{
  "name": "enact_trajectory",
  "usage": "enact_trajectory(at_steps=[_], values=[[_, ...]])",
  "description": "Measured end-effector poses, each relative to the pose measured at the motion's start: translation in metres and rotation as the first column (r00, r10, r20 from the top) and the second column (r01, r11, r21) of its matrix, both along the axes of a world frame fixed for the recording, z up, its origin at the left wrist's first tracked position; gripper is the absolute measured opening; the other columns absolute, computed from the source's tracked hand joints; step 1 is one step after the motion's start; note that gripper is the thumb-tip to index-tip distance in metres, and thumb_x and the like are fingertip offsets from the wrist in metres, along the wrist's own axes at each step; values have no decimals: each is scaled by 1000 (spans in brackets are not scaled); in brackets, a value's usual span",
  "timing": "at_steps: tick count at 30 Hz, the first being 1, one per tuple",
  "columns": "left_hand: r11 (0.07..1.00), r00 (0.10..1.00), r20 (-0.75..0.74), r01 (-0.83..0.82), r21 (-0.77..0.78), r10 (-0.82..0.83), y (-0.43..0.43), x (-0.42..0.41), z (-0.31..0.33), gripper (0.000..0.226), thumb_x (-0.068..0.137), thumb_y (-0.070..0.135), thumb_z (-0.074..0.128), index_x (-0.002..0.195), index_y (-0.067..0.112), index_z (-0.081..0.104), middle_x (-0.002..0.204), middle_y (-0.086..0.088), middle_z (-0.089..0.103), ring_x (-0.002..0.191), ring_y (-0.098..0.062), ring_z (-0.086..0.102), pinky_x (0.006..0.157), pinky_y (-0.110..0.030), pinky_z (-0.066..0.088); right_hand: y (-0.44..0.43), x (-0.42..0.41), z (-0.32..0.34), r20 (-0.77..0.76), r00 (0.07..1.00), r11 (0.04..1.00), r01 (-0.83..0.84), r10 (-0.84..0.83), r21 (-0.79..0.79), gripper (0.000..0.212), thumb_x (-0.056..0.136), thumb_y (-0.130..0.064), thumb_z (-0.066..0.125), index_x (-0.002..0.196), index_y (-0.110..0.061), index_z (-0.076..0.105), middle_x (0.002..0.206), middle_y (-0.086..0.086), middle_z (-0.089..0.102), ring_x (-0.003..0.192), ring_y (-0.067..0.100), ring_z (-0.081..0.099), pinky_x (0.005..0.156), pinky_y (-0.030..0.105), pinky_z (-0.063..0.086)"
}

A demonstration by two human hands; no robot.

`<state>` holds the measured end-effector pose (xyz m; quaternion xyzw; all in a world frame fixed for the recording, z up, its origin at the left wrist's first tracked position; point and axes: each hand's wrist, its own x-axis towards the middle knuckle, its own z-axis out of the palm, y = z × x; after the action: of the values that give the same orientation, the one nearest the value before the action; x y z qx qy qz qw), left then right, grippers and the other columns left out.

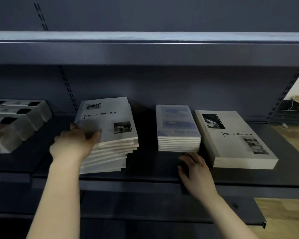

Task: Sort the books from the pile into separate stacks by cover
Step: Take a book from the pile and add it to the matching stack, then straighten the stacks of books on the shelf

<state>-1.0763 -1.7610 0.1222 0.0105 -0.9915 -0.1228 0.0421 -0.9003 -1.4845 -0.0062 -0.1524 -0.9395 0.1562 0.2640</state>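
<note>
1. Your landmark is the "fine day" stack (178,128). It is a squared-up block of thin paperbacks with pale blue, cloud-printed matte covers, and its page edges are flush on the near side.
2. The pile of books (110,128) lies left of that stack, across a bare dark gap. It is fanned and leaning, with each lower book stepping out towards you. The top cover is off-white and reads "Time & Memory", with two small black-and-white photos.
3. Your left hand (71,145) lies over the pile's near-left corner, on the side away from the landmark, with the thumb across the top cover. Motion blur hides the fingers, so you cannot tell whether it grips or only presses.
4. Your right hand (195,169) rests on the shelf (145,173) just in front of the landmark's near edge. Its fingers are loosely bent and hold nothing. Whether the fingertips touch the bottom book is unclear.
5. The "Time & Memory" stack (236,140) lies just to the right of the landmark, turned slightly askew and only a few books high. Only a narrow slot separates the two.
6. The shelf is flat, dark blue-grey painted metal with a straight front lip. A strip of it lies open in front of the landmark.
7. An upper shelf (145,49) of the same metal overhangs the landmark.
8. Well to the left of the landmark, beyond the pile, are white boxes (24,118) with black cut-outs.
</note>
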Motion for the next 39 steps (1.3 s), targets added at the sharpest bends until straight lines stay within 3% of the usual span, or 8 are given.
enact_trajectory(at_steps=[5,10,13,16,25,29,34,39], values=[[1000,999,-36,-15,-2,15,-3,-10,-2,90,66,86,44,115,12,57,113,-17,59,102,-38,55,73,-39,50,-1,-1,-2,28,999,1000,17,-18,26,29,84,-29,51,102,-14,68,106,5,61,96,27,56,78,36,50],[941,997,-82,30,338,-3,-5,-8,2,71,66,65,69,103,6,58,97,-14,65,79,-33,63,64,-38,53,-2,1,-2,30,999,999,9,-10,43,38,86,-34,40,100,-13,68,102,4,61,94,26,55,77,35,50],[732,993,-120,91,676,-12,3,4,1,36,94,28,53,119,3,45,114,-13,58,66,-24,64,42,-29,52,0,1,-1,40,999,1000,-7,6,26,38,86,-35,41,101,-14,68,103,3,61,96,25,55,78,35,50],[487,986,-169,148,861,-1,13,21,-1,29,98,16,43,126,9,45,120,-5,52,76,-11,58,43,-22,52,5,2,0,71,997,999,-37,37,-10,28,86,-29,51,104,-15,68,106,2,60,99,25,54,79,33,49],[225,901,-431,431,874,-54,67,74,-14,20,98,11,46,118,13,43,104,4,57,66,-8,63,38,-24,47,18,12,44,49,989,896,-106,141,-432,26,100,-26,37,112,-27,60,114,-6,62,109,11,56,91,23,41],[61,914,-389,397,916,-116,105,94,-22,21,99,13,45,119,19,41,107,-6,58,65,-15,60,36,-25,45,20,22,66,-172,982,665,-182,81,-724,29,98,-42,30,99,-33,57,101,-5,68,91,10,67,81,37,55],[-29,908,-352,355,934,-228,153,119,-32,19,99,18,45,113,31,47,99,7,62,70,-14,62,37,-26,43,42,45,92,-366,929,675,-234,-58,-700,31,101,-29,31,107,-17,59,96,-10,66,85,-12,59,66,3,43],[-107,870,-335,318,942,-361,191,143,-41,19,97,26,47,114,35,45,99,16,61,78,-12,64,41,-28,45,79,63,91,-348,933,648,-211,-89,-732,17,95,-21,52,110,-29,56,101,-8,66,93,2,62,77,22,46]])
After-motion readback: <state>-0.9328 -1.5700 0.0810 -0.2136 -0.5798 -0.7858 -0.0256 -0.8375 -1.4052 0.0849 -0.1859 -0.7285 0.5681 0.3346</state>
